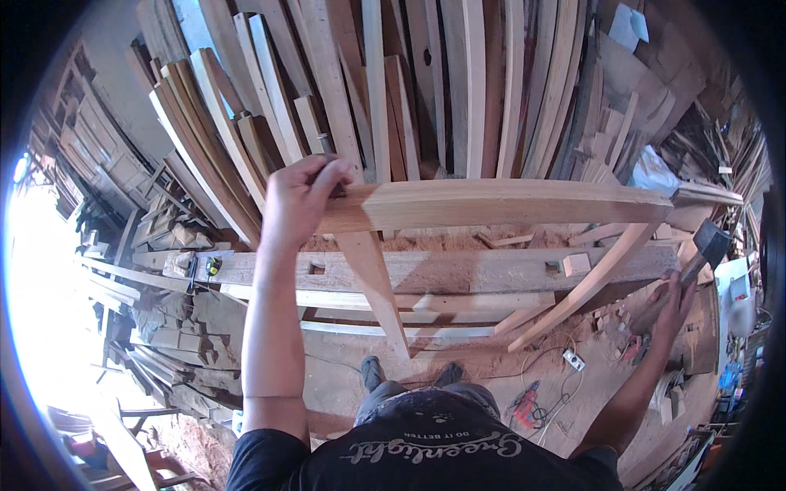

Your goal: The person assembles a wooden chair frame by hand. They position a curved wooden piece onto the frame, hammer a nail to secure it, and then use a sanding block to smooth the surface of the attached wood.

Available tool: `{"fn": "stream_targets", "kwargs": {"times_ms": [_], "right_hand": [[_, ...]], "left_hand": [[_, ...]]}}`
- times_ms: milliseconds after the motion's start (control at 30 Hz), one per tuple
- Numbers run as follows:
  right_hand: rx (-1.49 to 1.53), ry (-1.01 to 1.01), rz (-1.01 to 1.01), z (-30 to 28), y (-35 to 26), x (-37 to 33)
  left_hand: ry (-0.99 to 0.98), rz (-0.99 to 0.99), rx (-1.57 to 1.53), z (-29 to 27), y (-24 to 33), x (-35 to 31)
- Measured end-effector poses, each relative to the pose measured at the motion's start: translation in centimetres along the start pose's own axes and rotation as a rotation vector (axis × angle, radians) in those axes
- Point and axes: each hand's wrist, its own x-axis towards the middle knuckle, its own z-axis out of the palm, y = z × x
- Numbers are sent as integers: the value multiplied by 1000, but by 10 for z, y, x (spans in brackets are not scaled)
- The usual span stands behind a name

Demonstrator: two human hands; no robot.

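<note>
My left hand (304, 196) is closed round an upright metal pin with a flat top (326, 144), at the left end of a pale wooden rail (491, 201). Whether this pin is a chisel, punch or large nail I cannot tell; its lower end is hidden by the fingers. Out to the right, my right hand (675, 301) grips a hammer (711, 243) by its handle, its dark, blocky head raised beyond the rail's right end. Two wooden legs, one on the left (373, 282) and one on the right (591, 286), slope down toward me from the rail.
Below the rail runs a long, thick bench beam (483, 268) with a small wood block (576, 265) on it. Tall boards (475, 90) lean along the back. On the sawdust-covered floor lie a red power tool (526, 404), cords and a white socket strip (573, 358).
</note>
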Motion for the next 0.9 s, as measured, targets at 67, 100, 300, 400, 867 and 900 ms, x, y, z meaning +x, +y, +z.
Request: {"fn": "stream_targets", "kwargs": {"times_ms": [67,100,300,400,867,900], "right_hand": [[262,-63,151,48,-81,-15],[278,-129,138,71,-118,-22],[122,-754,-164,190,-281,-81],[157,-783,-249,238,-337,-95],[-294,-751,-530,313,-372,-87],[-307,-670,-550,317,-374,-85]], "left_hand": [[-6,31,28,-2,0,2],[-17,32,53,-4,-1,3],[-32,183,148,-10,-6,-1],[-54,162,151,-13,-5,-1],[-41,215,191,-15,-16,4],[-52,201,188,-15,-16,4]]}}
